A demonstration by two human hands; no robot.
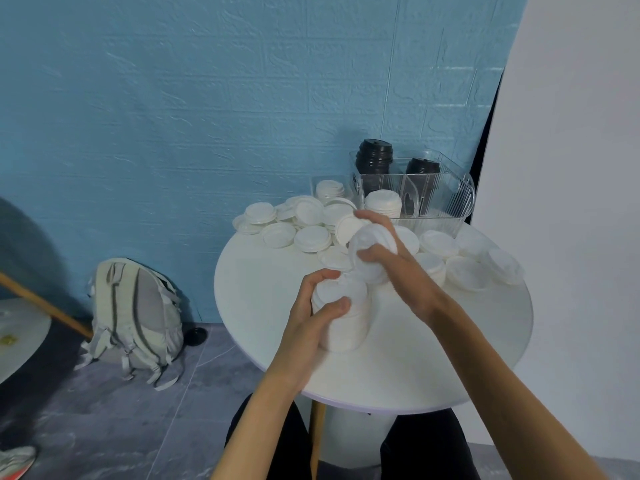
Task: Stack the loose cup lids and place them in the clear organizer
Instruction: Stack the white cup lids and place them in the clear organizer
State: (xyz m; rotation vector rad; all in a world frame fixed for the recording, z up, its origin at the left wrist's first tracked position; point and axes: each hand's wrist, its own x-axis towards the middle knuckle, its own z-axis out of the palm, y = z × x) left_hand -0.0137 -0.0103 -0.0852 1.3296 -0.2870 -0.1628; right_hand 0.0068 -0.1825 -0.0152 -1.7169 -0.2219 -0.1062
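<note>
Left hand [311, 317] has its grip wrapped around a stack [341, 317] of white lids near the middle of the frame, thumb across the front, fingers curled over the top edge. The stack's bottom sits on the counter [263, 306]. Right hand [398, 268] is just above and right of it, grip closed on a few more lids [369, 247], tilted and a bit blurry, so I can't tell the count. Those lids hang right over the stack's top, almost touching it.

Going outward, there's a whole mess of loose lids [311, 237] scattered across the far side of the round white counter, some flat, some overlapping, from the upper middle over to the right edge.

The clear organizer [446, 199] sits at the back right of the counter, against the blue wall [173, 98]. It already has a short white pile [382, 202] in the front compartment and two stacks of black lids [375, 161] in the back ones. Another small white pile [330, 189] sits in a clear holder just left of it.

Lower left of the frame, a grey backpack [135, 317] leans against the wall on the floor. A shoe [15, 460] pokes in at the bottom left corner.
</note>
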